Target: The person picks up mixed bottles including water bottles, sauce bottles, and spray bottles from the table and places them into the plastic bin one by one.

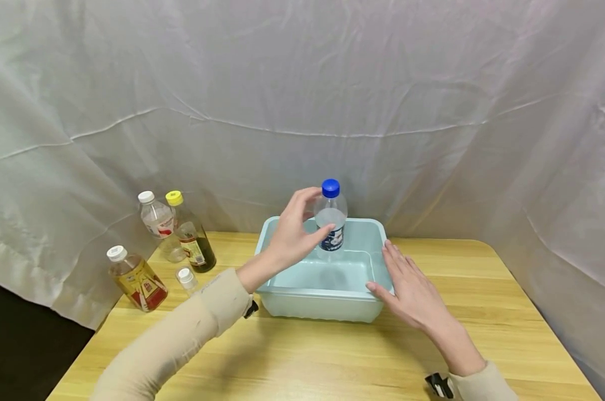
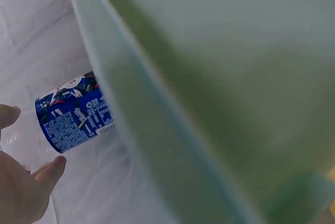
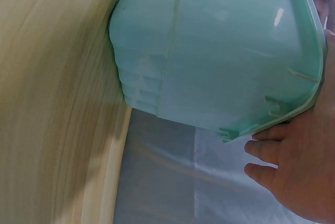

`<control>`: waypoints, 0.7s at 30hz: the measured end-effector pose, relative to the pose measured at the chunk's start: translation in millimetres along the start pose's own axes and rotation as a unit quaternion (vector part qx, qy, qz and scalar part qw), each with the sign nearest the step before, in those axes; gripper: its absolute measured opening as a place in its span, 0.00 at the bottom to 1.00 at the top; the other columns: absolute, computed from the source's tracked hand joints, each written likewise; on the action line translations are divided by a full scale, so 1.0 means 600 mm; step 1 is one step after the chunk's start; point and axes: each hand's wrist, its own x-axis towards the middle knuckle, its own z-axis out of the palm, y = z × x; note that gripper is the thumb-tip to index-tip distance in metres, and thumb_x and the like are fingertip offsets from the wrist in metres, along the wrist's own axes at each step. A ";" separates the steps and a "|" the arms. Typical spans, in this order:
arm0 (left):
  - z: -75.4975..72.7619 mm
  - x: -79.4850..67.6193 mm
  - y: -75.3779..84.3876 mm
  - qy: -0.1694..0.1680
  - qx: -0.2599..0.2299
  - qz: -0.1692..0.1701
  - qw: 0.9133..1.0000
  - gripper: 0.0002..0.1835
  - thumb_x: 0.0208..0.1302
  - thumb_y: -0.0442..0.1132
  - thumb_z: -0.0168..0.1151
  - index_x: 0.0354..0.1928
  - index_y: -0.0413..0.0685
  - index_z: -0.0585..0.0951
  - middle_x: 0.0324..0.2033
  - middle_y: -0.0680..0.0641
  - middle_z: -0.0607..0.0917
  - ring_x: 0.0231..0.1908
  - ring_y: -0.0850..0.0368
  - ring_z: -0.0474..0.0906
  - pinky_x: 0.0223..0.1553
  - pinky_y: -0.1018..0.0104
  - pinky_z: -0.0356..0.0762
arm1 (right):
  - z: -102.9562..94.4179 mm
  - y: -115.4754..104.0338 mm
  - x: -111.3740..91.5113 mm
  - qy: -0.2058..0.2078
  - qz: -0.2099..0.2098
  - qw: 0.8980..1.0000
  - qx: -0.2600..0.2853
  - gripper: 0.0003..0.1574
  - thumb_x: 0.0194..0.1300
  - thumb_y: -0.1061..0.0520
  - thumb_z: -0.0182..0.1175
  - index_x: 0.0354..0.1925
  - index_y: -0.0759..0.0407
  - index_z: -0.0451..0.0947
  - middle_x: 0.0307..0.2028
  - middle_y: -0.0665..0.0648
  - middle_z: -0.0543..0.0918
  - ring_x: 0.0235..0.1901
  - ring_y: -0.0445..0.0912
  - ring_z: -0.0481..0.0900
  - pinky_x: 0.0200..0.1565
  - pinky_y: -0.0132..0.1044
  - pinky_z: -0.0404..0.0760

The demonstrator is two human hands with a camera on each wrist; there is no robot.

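Note:
A clear plastic bottle (image 1: 331, 214) with a blue cap and dark blue label is upright inside the pale blue-green tub (image 1: 317, 306). My left hand (image 1: 296, 231) holds it around its upper part, thumb in front and fingers behind and near the cap. In the left wrist view, the label (image 2: 76, 111) shows past the fingertips, and the tub's wall hides the bottle's lower end. Over at the tub's right side, my right hand (image 1: 413, 289) rests on the rim with its fingers stretched out. The right wrist view shows those fingers along the tub's edge (image 3: 251, 132).
On the table's left stand a white-capped clear bottle (image 1: 157, 218), a yellow-capped dark bottle (image 1: 202, 253), a white-capped bottle of reddish-brown liquid (image 1: 144, 284) and a small white-capped bottle (image 1: 186, 277). A grey curtain (image 1: 262, 167) hangs behind the wooden table (image 1: 302, 356).

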 end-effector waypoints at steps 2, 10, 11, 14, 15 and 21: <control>0.008 0.005 -0.007 -0.023 0.009 -0.009 1.000 0.37 0.54 0.37 0.71 0.64 0.46 0.64 0.58 0.47 0.70 0.56 0.56 0.71 0.49 0.64 0.79 | -0.001 0.000 0.000 0.000 0.000 1.000 0.000 0.54 0.66 0.31 0.47 0.73 0.65 0.46 0.74 0.59 0.46 0.71 0.56 0.50 0.68 0.54 0.53; 0.031 0.032 -0.009 -0.107 0.011 -0.065 0.992 0.36 0.53 0.38 0.72 0.62 0.43 0.65 0.56 0.46 0.71 0.55 0.57 0.72 0.52 0.67 0.76 | -0.003 0.000 0.000 -0.005 0.004 1.000 -0.003 0.54 0.66 0.31 0.47 0.73 0.64 0.46 0.74 0.58 0.45 0.71 0.56 0.49 0.68 0.54 0.53; 0.035 0.036 -0.011 -0.116 0.010 -0.074 0.990 0.37 0.52 0.39 0.72 0.62 0.43 0.65 0.56 0.46 0.71 0.55 0.56 0.72 0.53 0.67 0.76 | -0.004 0.000 0.000 -0.005 0.005 1.000 -0.003 0.54 0.66 0.30 0.47 0.73 0.64 0.46 0.74 0.58 0.45 0.71 0.56 0.49 0.68 0.54 0.53; 0.045 0.047 -0.017 -0.139 0.005 -0.099 0.985 0.37 0.51 0.39 0.73 0.62 0.43 0.66 0.55 0.48 0.71 0.55 0.56 0.74 0.53 0.68 0.75 | -0.005 -0.001 0.000 -0.005 0.005 1.000 -0.001 0.54 0.66 0.31 0.47 0.73 0.64 0.46 0.74 0.59 0.45 0.71 0.56 0.49 0.68 0.55 0.54; 0.047 0.050 -0.019 -0.146 0.004 -0.106 0.984 0.37 0.51 0.38 0.73 0.62 0.43 0.66 0.55 0.48 0.71 0.55 0.56 0.74 0.53 0.69 0.75 | -0.005 -0.001 0.000 -0.005 0.005 1.000 0.000 0.53 0.66 0.31 0.47 0.73 0.64 0.46 0.74 0.59 0.46 0.71 0.55 0.49 0.68 0.55 0.54; 0.058 0.068 -0.031 -0.187 -0.006 -0.127 0.974 0.38 0.47 0.37 0.76 0.61 0.42 0.67 0.55 0.46 0.72 0.52 0.55 0.76 0.48 0.74 0.77 | -0.004 -0.002 0.000 -0.003 0.001 1.000 -0.002 0.54 0.66 0.31 0.47 0.73 0.65 0.47 0.73 0.61 0.47 0.71 0.56 0.50 0.68 0.55 0.54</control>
